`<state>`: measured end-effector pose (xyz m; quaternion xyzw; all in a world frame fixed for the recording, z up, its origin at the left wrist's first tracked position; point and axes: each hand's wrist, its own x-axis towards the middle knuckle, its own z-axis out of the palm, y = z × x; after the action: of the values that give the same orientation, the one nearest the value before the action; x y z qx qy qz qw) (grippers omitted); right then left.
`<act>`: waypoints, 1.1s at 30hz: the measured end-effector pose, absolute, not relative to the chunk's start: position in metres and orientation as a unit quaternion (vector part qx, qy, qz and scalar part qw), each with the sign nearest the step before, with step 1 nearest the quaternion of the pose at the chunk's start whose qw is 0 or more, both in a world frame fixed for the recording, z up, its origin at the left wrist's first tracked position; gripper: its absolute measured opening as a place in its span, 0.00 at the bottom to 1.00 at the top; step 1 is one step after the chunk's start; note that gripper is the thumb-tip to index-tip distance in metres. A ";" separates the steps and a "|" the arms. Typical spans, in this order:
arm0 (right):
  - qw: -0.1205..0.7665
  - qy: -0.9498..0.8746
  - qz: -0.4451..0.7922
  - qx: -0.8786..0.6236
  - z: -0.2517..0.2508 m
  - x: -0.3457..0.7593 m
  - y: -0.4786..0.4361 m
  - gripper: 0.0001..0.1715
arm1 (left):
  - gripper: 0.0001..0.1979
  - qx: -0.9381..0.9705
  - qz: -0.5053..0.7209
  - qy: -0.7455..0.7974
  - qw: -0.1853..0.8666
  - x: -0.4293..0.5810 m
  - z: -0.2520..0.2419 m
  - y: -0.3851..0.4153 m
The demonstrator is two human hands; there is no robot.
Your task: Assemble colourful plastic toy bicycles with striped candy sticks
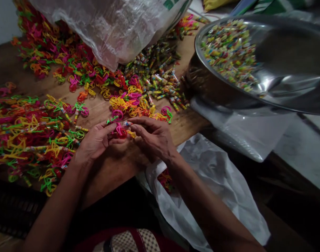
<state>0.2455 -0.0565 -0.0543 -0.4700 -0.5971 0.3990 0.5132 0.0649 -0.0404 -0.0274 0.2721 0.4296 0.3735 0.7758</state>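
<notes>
My left hand [95, 140] is closed on a few small plastic toys [120, 130] in pink, red and green, with round wheel-like parts. My right hand [154, 136] pinches a small tube [127, 123] with a printed wrapper, its end close against the pink toy. Whether the two are joined, I cannot tell. A yellow piece [131, 134] shows just under the right fingers. Beyond my hands lies a heap of loose bright toys [133, 101], and behind it a pile of similar printed tubes [162, 82].
To the left spreads a pile of toys with tubes among them [31, 133]. A clear plastic bag [115, 31] leans over the back heap on the wooden table [109, 175]. At right stands a metal basin [223, 91] of small wrapped pieces. A white sack [215, 175] hangs below my right forearm.
</notes>
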 end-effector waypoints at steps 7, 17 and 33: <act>0.513 -0.586 0.450 -0.437 -0.057 0.246 -0.062 0.15 | 0.02 0.269 0.376 0.438 0.771 0.068 -0.026 -0.053; 0.477 -0.626 0.438 -0.435 -0.051 0.249 -0.067 0.19 | 0.10 0.326 0.379 0.452 0.739 0.066 -0.029 -0.062; 0.457 -0.637 0.405 -0.470 -0.055 0.248 -0.068 0.18 | 0.04 0.306 0.328 0.464 0.764 0.070 -0.034 -0.060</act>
<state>0.2479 -0.0683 -0.0553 -0.4699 -0.6372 0.4053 0.4571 0.0698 -0.0602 -0.0335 0.3056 0.4644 0.3281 0.7637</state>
